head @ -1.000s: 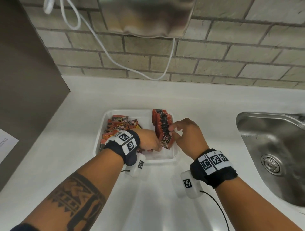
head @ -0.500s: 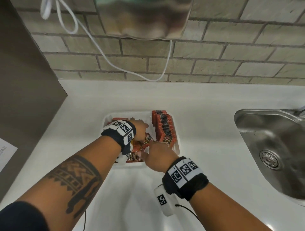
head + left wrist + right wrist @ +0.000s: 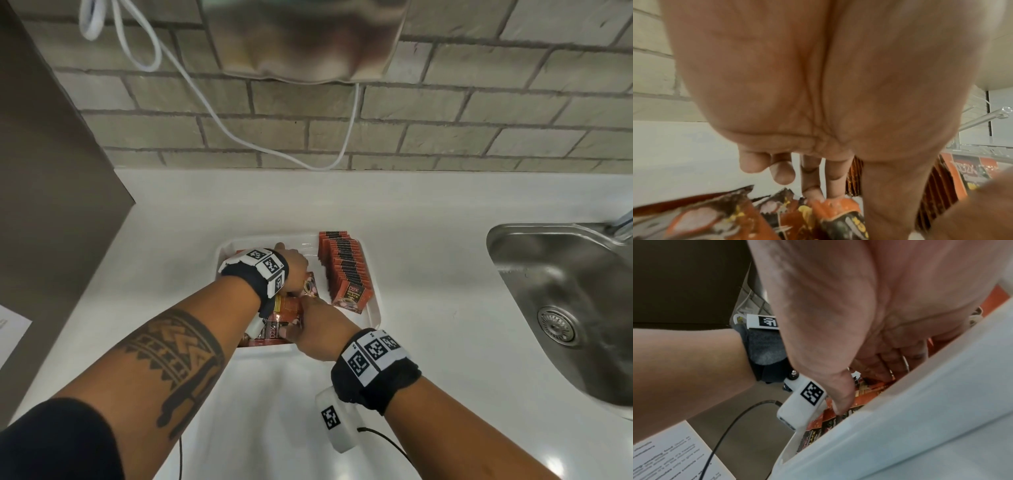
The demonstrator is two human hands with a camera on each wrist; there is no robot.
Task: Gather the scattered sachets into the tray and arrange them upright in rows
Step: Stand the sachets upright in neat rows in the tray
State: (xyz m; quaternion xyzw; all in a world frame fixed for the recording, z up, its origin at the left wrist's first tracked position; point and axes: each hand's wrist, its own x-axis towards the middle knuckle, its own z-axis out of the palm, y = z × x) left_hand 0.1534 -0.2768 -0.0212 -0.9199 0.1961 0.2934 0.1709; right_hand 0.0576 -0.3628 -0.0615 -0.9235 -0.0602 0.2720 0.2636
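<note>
Low in the frame centre, the right hand (image 3: 317,330) digs curled fingers into the loose red-and-black foil sachets (image 3: 286,317) in the shallow white plastic tray (image 3: 375,308) on the white tabletop (image 3: 428,240); whether it grips one I cannot tell. Higher, the left hand (image 3: 294,265) pinches a sachet. They are likely light and slippery, so best pinched by the flat edges. Furthest stands the upright row of sachets (image 3: 346,267).

Both wrists: black fabric wristbands (image 3: 375,380) topped with white plates carrying square black-and-white coded markers. White camera pod (image 3: 337,423) under each wrist, marker on it, thin black cable (image 3: 387,443) attached. Left forearm: dark geometric band tattoo (image 3: 171,356); dark sleeve (image 3: 58,445) above.
</note>
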